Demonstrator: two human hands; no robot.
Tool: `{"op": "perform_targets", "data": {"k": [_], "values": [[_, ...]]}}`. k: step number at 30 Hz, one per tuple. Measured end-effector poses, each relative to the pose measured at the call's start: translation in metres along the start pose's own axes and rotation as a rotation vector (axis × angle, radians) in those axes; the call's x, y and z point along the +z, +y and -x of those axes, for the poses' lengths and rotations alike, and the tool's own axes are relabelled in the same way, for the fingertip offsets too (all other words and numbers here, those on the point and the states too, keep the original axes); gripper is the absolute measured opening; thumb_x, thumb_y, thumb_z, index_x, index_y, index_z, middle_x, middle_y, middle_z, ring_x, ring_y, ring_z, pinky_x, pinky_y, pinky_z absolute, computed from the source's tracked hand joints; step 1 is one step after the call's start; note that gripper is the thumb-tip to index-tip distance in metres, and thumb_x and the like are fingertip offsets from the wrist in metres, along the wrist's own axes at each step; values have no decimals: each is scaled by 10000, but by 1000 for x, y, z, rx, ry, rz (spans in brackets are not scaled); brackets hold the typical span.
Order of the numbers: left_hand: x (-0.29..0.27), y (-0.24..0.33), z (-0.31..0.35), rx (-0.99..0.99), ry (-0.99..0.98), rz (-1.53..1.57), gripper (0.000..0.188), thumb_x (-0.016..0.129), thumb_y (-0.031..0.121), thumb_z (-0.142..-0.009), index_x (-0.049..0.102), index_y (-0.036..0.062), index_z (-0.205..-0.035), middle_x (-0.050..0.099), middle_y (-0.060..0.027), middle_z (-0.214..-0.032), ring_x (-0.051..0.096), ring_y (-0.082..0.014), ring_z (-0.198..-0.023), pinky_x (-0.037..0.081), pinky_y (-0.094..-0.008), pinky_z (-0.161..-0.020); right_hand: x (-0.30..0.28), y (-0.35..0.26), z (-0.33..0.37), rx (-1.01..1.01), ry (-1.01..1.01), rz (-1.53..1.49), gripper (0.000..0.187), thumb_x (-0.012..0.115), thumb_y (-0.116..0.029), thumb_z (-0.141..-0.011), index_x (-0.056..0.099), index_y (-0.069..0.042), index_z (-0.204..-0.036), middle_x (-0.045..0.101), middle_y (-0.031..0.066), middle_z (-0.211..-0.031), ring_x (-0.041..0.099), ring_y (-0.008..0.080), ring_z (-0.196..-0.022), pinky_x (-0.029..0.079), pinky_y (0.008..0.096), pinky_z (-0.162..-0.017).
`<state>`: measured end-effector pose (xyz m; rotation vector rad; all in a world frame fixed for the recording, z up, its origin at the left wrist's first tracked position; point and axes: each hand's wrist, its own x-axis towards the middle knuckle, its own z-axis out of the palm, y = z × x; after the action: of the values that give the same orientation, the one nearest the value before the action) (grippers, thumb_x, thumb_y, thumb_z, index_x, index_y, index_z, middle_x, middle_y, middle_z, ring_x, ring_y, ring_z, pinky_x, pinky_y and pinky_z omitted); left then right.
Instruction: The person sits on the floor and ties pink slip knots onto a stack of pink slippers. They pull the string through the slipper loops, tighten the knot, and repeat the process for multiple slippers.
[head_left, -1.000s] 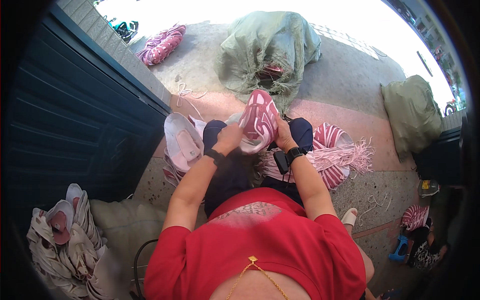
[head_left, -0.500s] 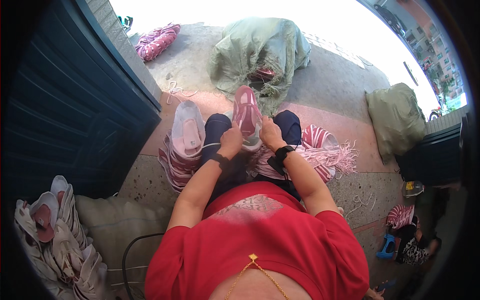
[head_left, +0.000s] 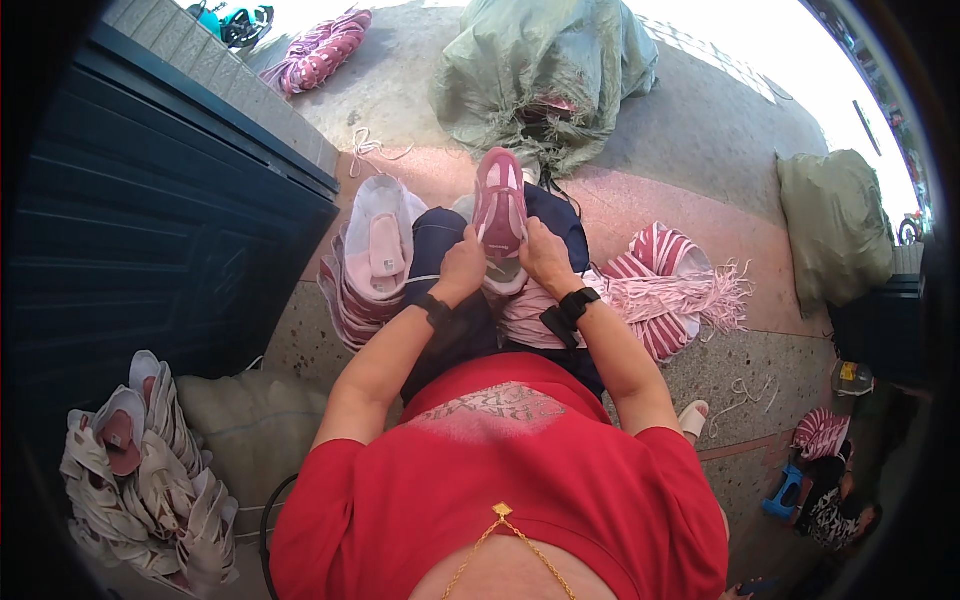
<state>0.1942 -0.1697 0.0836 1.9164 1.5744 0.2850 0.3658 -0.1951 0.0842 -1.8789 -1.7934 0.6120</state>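
The shoe (head_left: 500,200), red-pink and white, is up between the person's knees, its rounded end toward 12 o'clock and its whitish lining toward 6. 2 hands grip it: the left hand (head_left: 466,262) has its fingers pinched on the edge at 7 o'clock, and the right hand (head_left: 545,252) has its fingers closed on the edge at 5 (the fingertips are partly hidden on both sides). Each wrist wears a dark band.

Taking the shoe as the dial's centre, a stack (head_left: 385,235) of similar shoe parts stands between 8 and 9 o'clock, just beside the left knee. At 4 o'clock, by the right leg, lies a striped bundle (head_left: 665,295) with pale pink strands across it. A torn green bag (head_left: 545,75) sits between 12 and 1, and another bag (head_left: 835,225) at 3, well apart. A second bundle (head_left: 325,50) lies near 10:30. The dark blue door (head_left: 150,220) fills 9 o'clock, while a whitish pile (head_left: 150,480) rests near 8, beside a dull sack (head_left: 260,425).
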Motion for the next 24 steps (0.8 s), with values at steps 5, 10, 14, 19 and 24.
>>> {"op": "perform_targets", "data": {"k": [5,10,14,19,24], "values": [[-3,-3,-1,5,-57,-37,357,465,165,-902,366,-18,-1192,619,-297,-802,607,-473,-788,461,-551,-707,-3,1,-5,-77,-15,-60,207,552,-56,-778,453,2,-951,580,235,-882,595,435,-764,486,488,-666],[-21,34,28,708,402,-359,310,507,133,-894,484,-6,-1170,627,-192,-813,606,-394,-689,512,-450,-616,-5,8,-3,-69,-13,-140,238,575,-86,-783,457,-8,-975,576,227,-906,590,426,-778,483,480,-672],[-32,35,16,-89,-426,437,330,475,189,-944,493,-18,-1201,633,-113,-863,611,-221,-669,517,-310,-571,-8,21,-4,-87,-26,-185,272,600,-110,-783,458,-14,-994,571,223,-935,579,426,-828,473,479,-702],[-3,36,1,-907,-670,1348,281,393,298,-989,504,44,-1031,625,-112,-861,560,-169,-628,476,-250,-522,-12,22,-4,-94,-73,-243,304,613,-121,-782,468,-16,-1028,563,221,-970,564,424,-882,460,476,-736],[47,17,-6,-1029,-437,1808,286,397,307,-991,521,51,-1025,592,-81,-837,512,-153,-631,433,-243,-505,-14,18,-3,-101,-82,-280,295,611,-120,-784,481,-15,-1028,562,215,-975,558,420,-900,456,466,-750]]}}
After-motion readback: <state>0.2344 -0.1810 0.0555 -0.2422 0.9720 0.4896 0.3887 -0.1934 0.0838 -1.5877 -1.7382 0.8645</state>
